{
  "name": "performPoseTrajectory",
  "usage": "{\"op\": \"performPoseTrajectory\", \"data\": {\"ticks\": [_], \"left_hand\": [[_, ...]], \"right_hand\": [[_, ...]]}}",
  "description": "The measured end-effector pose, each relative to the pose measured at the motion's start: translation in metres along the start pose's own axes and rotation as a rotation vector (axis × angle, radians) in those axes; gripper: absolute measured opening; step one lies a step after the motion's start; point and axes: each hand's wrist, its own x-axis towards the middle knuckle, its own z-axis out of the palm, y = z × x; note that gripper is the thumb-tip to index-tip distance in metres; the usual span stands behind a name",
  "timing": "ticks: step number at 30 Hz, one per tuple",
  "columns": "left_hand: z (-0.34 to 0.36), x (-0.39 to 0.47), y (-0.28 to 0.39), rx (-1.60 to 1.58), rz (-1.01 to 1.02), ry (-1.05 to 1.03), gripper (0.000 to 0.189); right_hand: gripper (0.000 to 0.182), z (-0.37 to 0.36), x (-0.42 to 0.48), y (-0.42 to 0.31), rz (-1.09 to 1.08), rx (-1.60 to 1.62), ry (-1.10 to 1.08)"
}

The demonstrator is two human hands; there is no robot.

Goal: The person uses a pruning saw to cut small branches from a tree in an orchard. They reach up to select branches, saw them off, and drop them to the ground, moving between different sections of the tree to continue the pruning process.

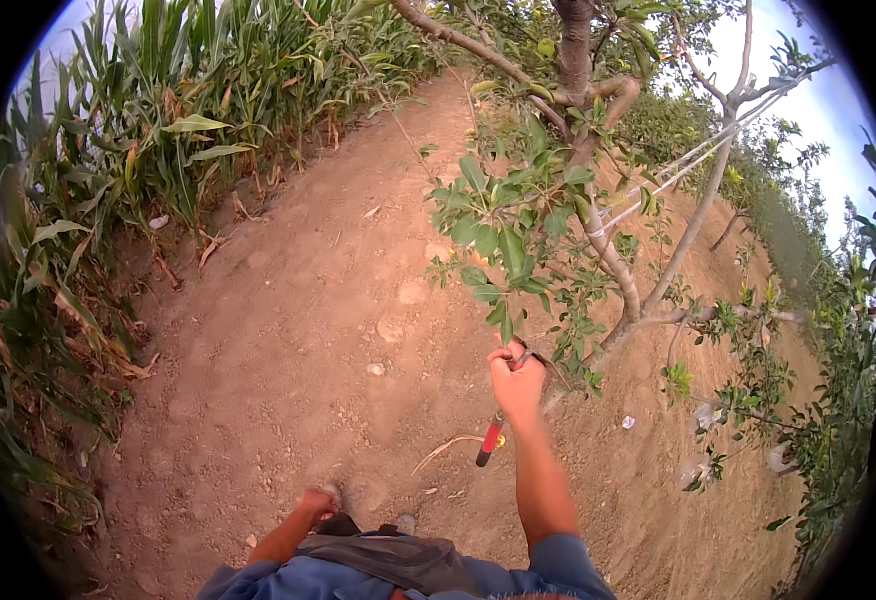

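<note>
My right hand (pixel 517 379) reaches forward to the lower leaves of a fruit tree, its fingers closed around a cutting tool, most likely pruning shears (pixel 491 441). A red and black handle of that tool hangs below the fist. Its upper end is largely hidden by the fingers and foliage. Just above the hand droops a leafy branch (pixel 509 251); whether the tool touches it is unclear. Low at my waist, my left hand (pixel 318 501) is curled beside a dark bag (pixel 385 559). What that hand may hold is hidden.
Forked tree trunks (pixel 625 300) rise at the right, with white cords (pixel 682 169) strung between limbs. Maize plants (pixel 205 127) line the left side of a bare dirt path (pixel 295 300). Plastic scraps (pixel 700 469) lie near low branches at right. A dry stalk (pixel 442 450) curves across the ground.
</note>
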Motion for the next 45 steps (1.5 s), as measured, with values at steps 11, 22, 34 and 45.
{"op": "performPoseTrajectory", "data": {"ticks": [11,22,34,45], "left_hand": [[-0.085,0.093,0.04,0.945,0.665,-0.327,0.019],[-0.23,0.182,0.151,-0.136,-0.01,-0.082,0.008],[-0.243,0.253,0.213,-0.194,-0.064,-0.15,0.005],[-0.322,0.302,0.268,-0.215,-0.168,-0.068,0.009]], "right_hand": [[0.048,0.107,0.015,-0.019,0.101,-0.108,0.046],[0.06,0.264,0.044,-0.05,0.022,-0.444,0.143],[0.069,0.331,0.12,-0.035,0.179,-0.52,0.141],[0.067,0.447,0.245,0.099,0.196,-0.472,-0.064]]}}
